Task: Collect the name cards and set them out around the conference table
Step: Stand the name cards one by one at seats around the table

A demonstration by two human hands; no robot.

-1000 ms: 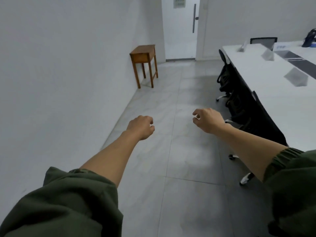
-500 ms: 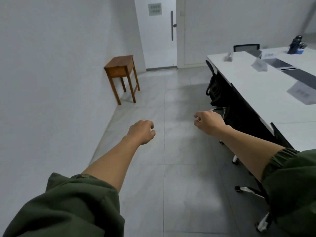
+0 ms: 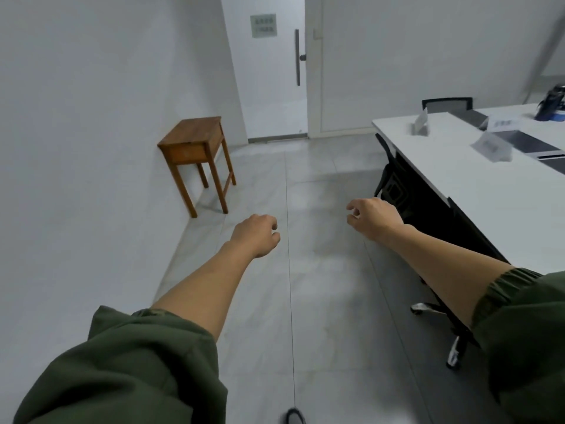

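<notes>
The white conference table (image 3: pixel 458 175) fills the right side. Three clear name cards stand on it: one near the far left corner (image 3: pixel 421 125), one further right (image 3: pixel 491 146) and one at the back (image 3: pixel 503 123). My left hand (image 3: pixel 256 235) hangs over the grey floor with its fingers curled shut and nothing in it. My right hand (image 3: pixel 371 217) is held out beside the table's near edge, fingers loosely curled, holding nothing. Both hands are well short of the cards.
A small wooden side table (image 3: pixel 195 148) stands against the left wall. A white door (image 3: pixel 272 65) is straight ahead. Black office chairs (image 3: pixel 397 185) are tucked under the table's left side, another (image 3: pixel 447 103) at its far end. A dark bottle (image 3: pixel 552 102) stands on the far right.
The view has moved forward toward the door and side table. The name cards have shifted across the view. Both hands stay held out in front, empty.
</notes>
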